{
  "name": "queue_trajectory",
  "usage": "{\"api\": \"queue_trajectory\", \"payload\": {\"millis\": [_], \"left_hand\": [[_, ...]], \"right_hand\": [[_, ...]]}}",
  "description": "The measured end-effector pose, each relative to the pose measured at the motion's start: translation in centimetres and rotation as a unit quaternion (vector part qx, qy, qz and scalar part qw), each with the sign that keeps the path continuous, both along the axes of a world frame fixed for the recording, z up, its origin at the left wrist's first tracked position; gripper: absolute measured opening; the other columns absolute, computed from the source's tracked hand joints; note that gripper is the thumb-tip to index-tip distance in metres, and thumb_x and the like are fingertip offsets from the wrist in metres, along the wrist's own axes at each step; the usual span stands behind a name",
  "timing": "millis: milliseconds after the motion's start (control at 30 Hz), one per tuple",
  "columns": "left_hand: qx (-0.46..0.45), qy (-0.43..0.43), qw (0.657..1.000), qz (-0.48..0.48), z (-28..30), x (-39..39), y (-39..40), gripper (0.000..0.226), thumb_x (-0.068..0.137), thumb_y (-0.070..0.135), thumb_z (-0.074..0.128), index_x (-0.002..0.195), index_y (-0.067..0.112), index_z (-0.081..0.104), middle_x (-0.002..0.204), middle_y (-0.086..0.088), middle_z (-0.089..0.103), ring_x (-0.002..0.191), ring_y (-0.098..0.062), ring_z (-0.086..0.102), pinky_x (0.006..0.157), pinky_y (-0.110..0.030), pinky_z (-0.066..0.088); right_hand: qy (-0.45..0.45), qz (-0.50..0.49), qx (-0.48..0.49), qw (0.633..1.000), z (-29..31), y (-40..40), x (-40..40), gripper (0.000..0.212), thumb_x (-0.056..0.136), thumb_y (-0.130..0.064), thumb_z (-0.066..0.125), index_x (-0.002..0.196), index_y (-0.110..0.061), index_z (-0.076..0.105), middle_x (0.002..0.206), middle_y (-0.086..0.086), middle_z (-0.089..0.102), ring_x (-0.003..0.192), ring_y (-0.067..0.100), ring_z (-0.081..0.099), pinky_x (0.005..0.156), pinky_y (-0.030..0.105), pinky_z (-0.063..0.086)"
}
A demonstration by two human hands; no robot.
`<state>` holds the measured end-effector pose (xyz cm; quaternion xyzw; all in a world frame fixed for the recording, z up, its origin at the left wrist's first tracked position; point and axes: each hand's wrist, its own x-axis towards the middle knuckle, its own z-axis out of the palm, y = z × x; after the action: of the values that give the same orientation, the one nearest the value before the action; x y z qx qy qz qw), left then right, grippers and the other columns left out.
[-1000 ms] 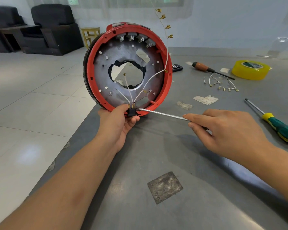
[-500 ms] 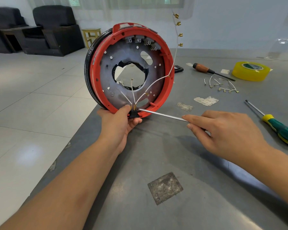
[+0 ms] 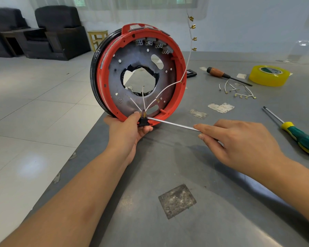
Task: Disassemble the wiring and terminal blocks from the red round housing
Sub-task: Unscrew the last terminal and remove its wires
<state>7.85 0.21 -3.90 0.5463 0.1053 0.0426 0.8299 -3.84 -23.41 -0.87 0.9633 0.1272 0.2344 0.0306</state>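
The red round housing stands on edge at the left edge of the grey table, its open face toward me. My left hand grips its bottom rim and a small black terminal block there. White wires run from the block across the grey inner plate; one long wire with brass terminals rises above the rim. Grey terminal blocks sit inside the top rim. My right hand holds a screwdriver by its metal shaft, the tip at the black block.
On the table to the right lie loose removed wires, a brown-handled screwdriver, a yellow tape roll, a green-yellow screwdriver and a small black part. Black armchairs stand beyond the tiled floor.
The housing has turned a little, its face now angled more to the right, and the long wire has swung right. Both hands stay at the black block.
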Motion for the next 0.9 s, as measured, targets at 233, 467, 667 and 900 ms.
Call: {"api": "queue_trajectory", "payload": {"millis": [233, 467, 667, 900], "left_hand": [[0.004, -0.01, 1.0, 0.01, -0.1, -0.1, -0.1, 0.035, 0.1, 0.003, 0.064, 0.108, 0.02, 0.034, 0.112, -0.019, 0.065, 0.056, -0.026, 0.071, 0.052, -0.026, 0.058], [0.018, -0.019, 0.999, 0.02, -0.4, 0.3, -0.1, 0.038, 0.098, 0.003, 0.065, 0.104, 0.023, 0.034, 0.118, -0.02, 0.065, 0.063, -0.028, 0.071, 0.055, -0.028, 0.059], [0.026, -0.024, 0.999, 0.017, -0.4, 0.2, -0.1, 0.039, 0.097, 0.003, 0.066, 0.104, 0.025, 0.035, 0.116, -0.018, 0.066, 0.062, -0.028, 0.072, 0.054, -0.029, 0.059], [0.026, -0.009, 0.999, 0.021, -0.2, 0.1, -0.2, 0.038, 0.099, 0.003, 0.064, 0.107, 0.023, 0.034, 0.118, -0.018, 0.065, 0.064, -0.028, 0.074, 0.055, -0.028, 0.059]], "right_hand": [[0.104, 0.0, 0.045, 0.994, 0.7, 0.7, -0.5, 0.058, 0.096, -0.06, 0.017, 0.14, -0.048, 0.052, 0.094, -0.011, 0.066, 0.086, 0.025, 0.065, 0.067, 0.037, 0.053], [0.177, 0.058, 0.116, 0.976, 0.9, 0.8, -0.2, 0.052, 0.095, -0.059, 0.033, 0.136, -0.043, 0.06, 0.095, -0.011, 0.076, 0.081, 0.011, 0.066, 0.072, 0.025, 0.052], [0.332, 0.034, 0.424, 0.842, 1.1, 0.7, 0.4, 0.018, 0.098, -0.042, 0.059, 0.107, -0.052, 0.07, 0.069, -0.003, 0.072, 0.047, 0.006, 0.056, 0.048, 0.02, 0.05], [0.285, 0.027, 0.364, 0.886, 1.1, 1.5, 0.2, 0.016, 0.098, -0.05, 0.055, 0.093, -0.062, 0.064, 0.067, -0.011, 0.071, 0.049, 0.004, 0.06, 0.049, 0.015, 0.048]]}}
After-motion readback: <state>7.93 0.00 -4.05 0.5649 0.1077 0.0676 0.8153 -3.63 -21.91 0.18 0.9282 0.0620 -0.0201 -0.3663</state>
